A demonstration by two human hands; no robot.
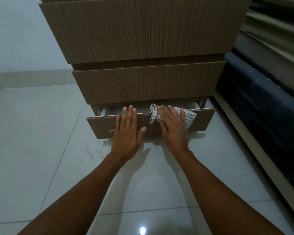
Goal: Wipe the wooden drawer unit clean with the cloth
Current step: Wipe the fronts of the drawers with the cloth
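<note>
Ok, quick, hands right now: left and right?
Left hand: open, flat on the bottom drawer front.
Right hand: open, fingers straight, pressing the cloth on that drawer's top edge.

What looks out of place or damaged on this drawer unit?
The bottom drawer stands pulled partly out while the drawers above sit shut. Its front has a pale spot that looks chipped near the lower left corner, and dark scuff marks streak the floor tile below it.
</note>
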